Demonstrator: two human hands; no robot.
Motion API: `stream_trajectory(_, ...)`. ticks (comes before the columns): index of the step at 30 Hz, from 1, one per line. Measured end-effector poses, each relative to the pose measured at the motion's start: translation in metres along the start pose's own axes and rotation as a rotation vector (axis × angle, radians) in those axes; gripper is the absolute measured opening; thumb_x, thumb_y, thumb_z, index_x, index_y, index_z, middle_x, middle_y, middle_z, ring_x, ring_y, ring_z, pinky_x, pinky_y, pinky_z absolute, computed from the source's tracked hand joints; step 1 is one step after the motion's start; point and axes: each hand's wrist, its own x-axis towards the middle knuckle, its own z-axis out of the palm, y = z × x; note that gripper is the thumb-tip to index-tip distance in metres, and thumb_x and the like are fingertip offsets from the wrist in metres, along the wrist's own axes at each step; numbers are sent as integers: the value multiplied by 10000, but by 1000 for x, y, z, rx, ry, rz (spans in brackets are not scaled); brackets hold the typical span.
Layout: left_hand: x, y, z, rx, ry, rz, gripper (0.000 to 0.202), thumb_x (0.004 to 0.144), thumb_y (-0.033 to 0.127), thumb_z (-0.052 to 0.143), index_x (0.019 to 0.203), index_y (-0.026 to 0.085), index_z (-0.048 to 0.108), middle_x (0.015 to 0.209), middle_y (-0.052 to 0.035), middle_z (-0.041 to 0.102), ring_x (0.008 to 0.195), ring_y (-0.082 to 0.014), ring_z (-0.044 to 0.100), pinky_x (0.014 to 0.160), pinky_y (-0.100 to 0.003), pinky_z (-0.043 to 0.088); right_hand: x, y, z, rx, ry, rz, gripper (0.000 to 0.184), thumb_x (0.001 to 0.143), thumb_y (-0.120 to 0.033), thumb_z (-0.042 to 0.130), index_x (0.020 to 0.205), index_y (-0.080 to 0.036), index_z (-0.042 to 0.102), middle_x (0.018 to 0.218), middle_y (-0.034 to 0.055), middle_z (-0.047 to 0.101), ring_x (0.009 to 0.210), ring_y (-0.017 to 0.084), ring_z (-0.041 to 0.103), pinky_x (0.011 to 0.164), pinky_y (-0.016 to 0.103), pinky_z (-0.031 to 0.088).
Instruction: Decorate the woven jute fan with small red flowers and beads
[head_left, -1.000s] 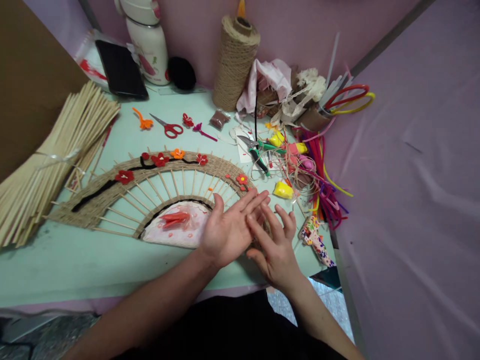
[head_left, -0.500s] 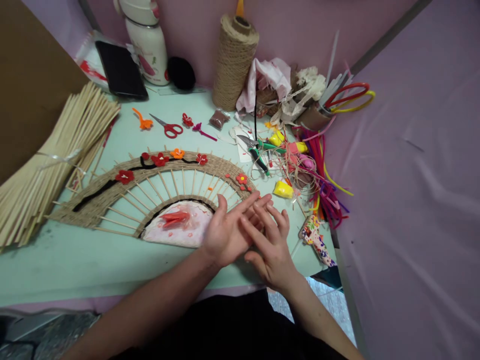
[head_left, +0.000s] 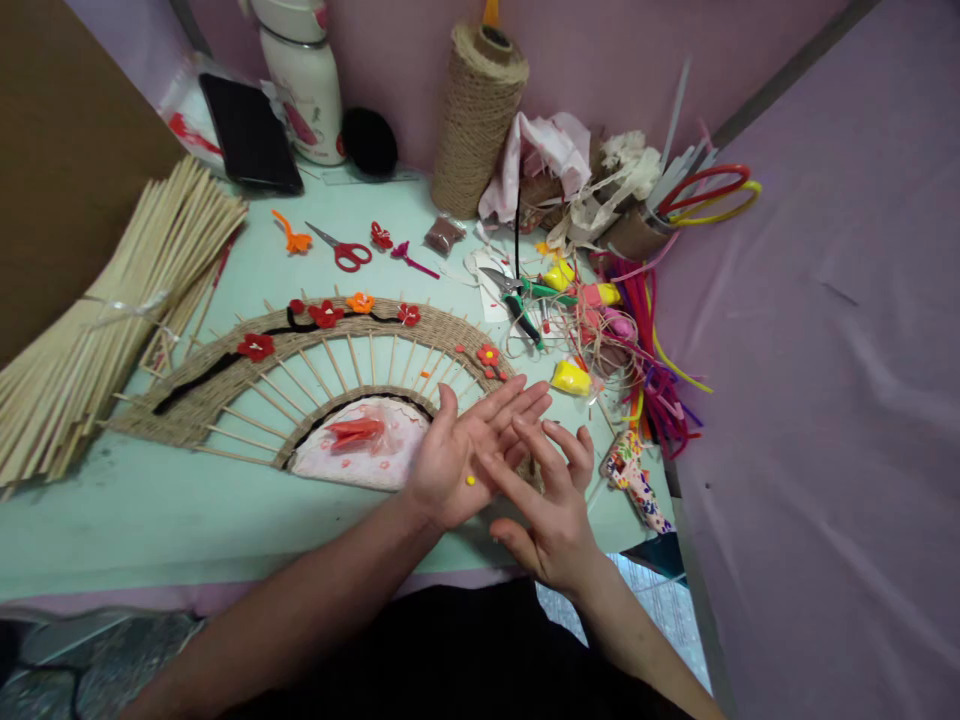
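My left hand (head_left: 465, 455) lies palm up and flat over the right end of a woven fan frame (head_left: 300, 370). A tiny yellow ball of clay (head_left: 470, 481) rests on its palm. My right hand (head_left: 544, 495) hovers just to the right, fingers stretched out, its index finger close beside the ball and laid over the left palm's edge. The fan frame is made of sticks and jute cord, with red and orange clay flowers (head_left: 324, 314) and a black branch line. A yellow clay lump (head_left: 570, 378) lies on the table beyond my fingers.
A bundle of bamboo sticks (head_left: 97, 320) lies at left. Red scissors (head_left: 341, 250), a jute spool (head_left: 476, 110), a phone (head_left: 251, 135), a flask (head_left: 304, 80), green pliers (head_left: 517, 300) and a tangle of coloured pipe cleaners (head_left: 652, 350) crowd the back and right. Pink cloth wall at right.
My right hand has slid off my left palm toward me, uncovering the small yellow ball that was hidden between the two palms. The view shifted slightly.
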Motion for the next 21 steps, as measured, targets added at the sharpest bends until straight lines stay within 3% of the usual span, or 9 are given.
stream_trajectory(4, 1, 0, -1, -19, -11, 4, 776, 941, 663, 227, 1350, 72, 521, 1445, -177, 507, 1394, -267, 406, 1184, -405, 226, -3, -2, 0, 1, -2, -22, 485, 968, -551, 326, 1252, -315, 641, 1446, 69, 438, 1346, 303, 325, 1166, 549, 113)
stream_trajectory(9, 1, -2, -3, -22, 3, 2, 766, 931, 682, 224, 1312, 100, 545, 1374, -175, 571, 1364, -272, 445, 1168, -428, 248, 1, -6, 6, -14, -16, -2, 522, 963, -561, 338, 1279, -266, 630, 1470, 111, 426, 1348, 328, 315, 1140, 570, 162)
stream_trajectory(12, 0, -6, -3, 8, 24, -14, 766, 917, 703, 216, 1297, 128, 550, 1289, -166, 625, 1308, -278, 503, 1144, -441, 278, 4, -8, 6, 31, 19, 8, 378, 975, -438, 431, 1207, -254, 666, 1398, 104, 511, 1279, 299, 397, 1105, 548, 250)
stream_trajectory(16, -1, -14, -2, 49, 89, -6, 746, 921, 694, 211, 1287, 131, 537, 1168, -158, 667, 1225, -274, 565, 1111, -434, 312, 7, -7, 4, 78, 141, 131, 163, 890, -205, 628, 1014, -256, 720, 1207, 66, 647, 1103, 245, 492, 948, 451, 424)
stream_trajectory(21, -1, -16, 1, -4, 146, -29, 755, 920, 693, 198, 1289, 118, 518, 1123, -172, 656, 1170, -280, 585, 1039, -438, 382, 9, -7, 6, 127, 149, 144, 127, 856, -196, 683, 965, -248, 720, 1120, 54, 690, 1051, 241, 509, 887, 440, 444)
